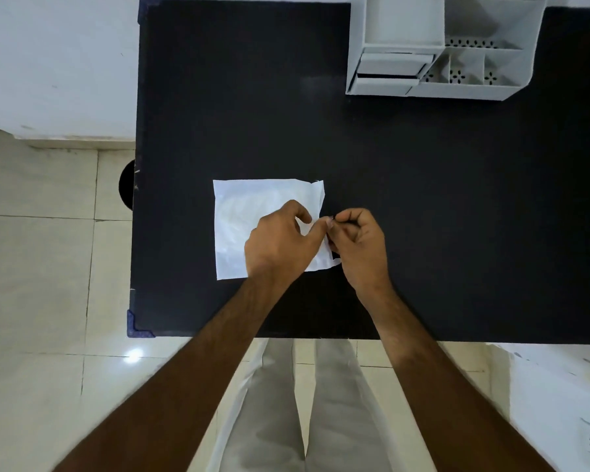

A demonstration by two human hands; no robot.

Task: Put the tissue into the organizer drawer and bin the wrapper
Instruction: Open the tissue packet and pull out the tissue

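Observation:
A flat white square wrapper (249, 212) lies on the black table (457, 199), a little left of centre; a faint folded shape shows through it. My left hand (280, 243) rests on its right half, thumb and forefinger pinching the right edge. Right beside it, my right hand (358, 243) pinches the same edge, which looks partly torn into a narrow strip. The white organizer (491, 86) stands at the table's far right; its small drawers (389, 69) face me at its left front, the upper one slightly out.
The table's left edge drops to a tiled floor (48, 267). A dark round object (127, 185) peeks out under that edge. A white wall runs along the far left. My pale trousers show below the near edge.

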